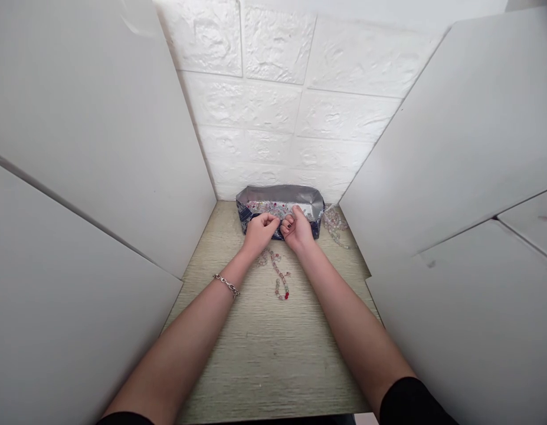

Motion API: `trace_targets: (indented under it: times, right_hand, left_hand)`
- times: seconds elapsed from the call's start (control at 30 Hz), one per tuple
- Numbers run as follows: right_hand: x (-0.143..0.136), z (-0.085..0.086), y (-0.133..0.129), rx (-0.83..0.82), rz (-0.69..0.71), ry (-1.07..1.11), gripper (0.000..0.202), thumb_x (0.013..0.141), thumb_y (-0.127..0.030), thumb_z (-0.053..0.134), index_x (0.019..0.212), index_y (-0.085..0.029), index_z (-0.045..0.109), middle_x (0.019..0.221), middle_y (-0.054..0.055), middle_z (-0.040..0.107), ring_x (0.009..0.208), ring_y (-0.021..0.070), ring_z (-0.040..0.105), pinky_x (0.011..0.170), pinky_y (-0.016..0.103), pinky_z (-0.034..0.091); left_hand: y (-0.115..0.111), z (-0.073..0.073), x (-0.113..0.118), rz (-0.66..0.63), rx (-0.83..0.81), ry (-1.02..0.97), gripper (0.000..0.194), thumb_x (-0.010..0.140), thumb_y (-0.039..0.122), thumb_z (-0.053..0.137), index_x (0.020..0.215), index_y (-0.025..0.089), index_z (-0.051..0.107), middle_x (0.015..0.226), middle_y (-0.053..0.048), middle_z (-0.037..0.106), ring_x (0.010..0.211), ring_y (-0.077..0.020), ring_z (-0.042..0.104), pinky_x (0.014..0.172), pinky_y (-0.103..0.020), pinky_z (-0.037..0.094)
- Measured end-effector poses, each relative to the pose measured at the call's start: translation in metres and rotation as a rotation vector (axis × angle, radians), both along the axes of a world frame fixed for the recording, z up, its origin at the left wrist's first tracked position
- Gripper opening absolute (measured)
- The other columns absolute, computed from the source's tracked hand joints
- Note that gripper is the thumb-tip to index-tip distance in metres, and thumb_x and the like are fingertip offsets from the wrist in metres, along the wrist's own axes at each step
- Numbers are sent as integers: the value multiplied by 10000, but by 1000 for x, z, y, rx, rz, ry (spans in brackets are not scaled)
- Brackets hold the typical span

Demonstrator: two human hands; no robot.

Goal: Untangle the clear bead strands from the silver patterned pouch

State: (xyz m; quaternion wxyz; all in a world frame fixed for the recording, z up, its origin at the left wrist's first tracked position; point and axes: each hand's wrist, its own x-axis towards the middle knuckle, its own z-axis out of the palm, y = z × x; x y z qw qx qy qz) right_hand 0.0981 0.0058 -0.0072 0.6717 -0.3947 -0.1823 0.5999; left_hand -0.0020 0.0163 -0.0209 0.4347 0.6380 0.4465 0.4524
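An open box with a silvery lining stands against the wall, with many small coloured beads inside. At its front edge, my left hand is closed in a pinch, thumb against forefinger. My right hand is beside it with the fingers curled in and the thumb on top. Whatever lies between the fingertips of either hand is too small to make out. Below the hands, a strand of pink, pale and red beads trails over the tabletop, its upper part close under my left wrist.
More strung beads lie in a heap to the right of the box. White panels close in on the left, and others on the right. A white brick-patterned wall rises behind the wooden tabletop.
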Motion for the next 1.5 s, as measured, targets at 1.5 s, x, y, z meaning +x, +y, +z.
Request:
trace_targets:
  times: [1.5]
  right_hand:
    - [11,5,5,-63,422,264,296,875,-275,246,619,-166,343,426,-83,256,323,30,224,299,112,198]
  left_hand:
    - [-3,7,0,162,-16,-51,156,697,314,463,649,169,498,549,24,503,573,-88,468,547,-203,360]
